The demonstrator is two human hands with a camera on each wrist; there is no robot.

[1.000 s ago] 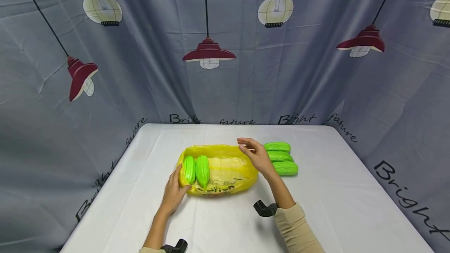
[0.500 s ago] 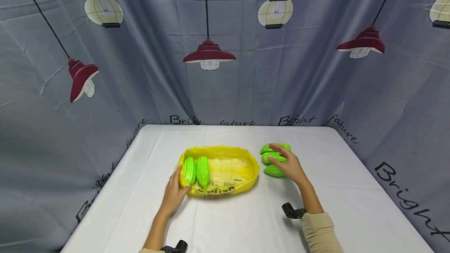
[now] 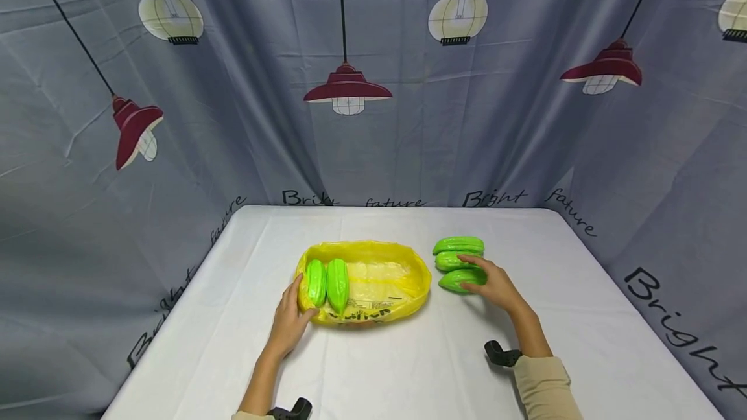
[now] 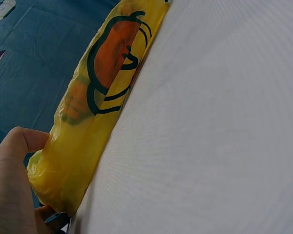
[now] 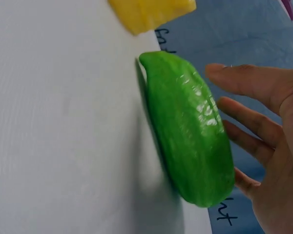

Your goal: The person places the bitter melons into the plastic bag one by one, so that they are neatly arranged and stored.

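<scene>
A yellow plastic bag (image 3: 382,280) lies spread open mid-table, holding two glossy, ridged green gourds (image 3: 337,285) side by side at its left end. My left hand (image 3: 286,323) grips that end, its thumb over the near rim and its fingers along the left side. To the right of the bag, three more gourds lie in a row: a far gourd (image 3: 459,245), a middle gourd (image 3: 448,261) and a near gourd (image 3: 452,280). Around the near one my right hand (image 3: 496,285) is spread, fingers beyond it and thumb on this side. The right wrist view shows its fingers loosely extended beside the gourd (image 5: 188,131).
The table (image 3: 385,374) has a white cover. Grey curtains (image 3: 397,154) printed with lamps and lettering stand behind it and along both sides. A black wrist device (image 3: 502,354) sits on the right forearm, another (image 3: 292,409) on the left.
My right hand has moved rightward from above the bag's right end, over the row of gourds, then nearer to me around the near one. The left hand stays on the bag.
</scene>
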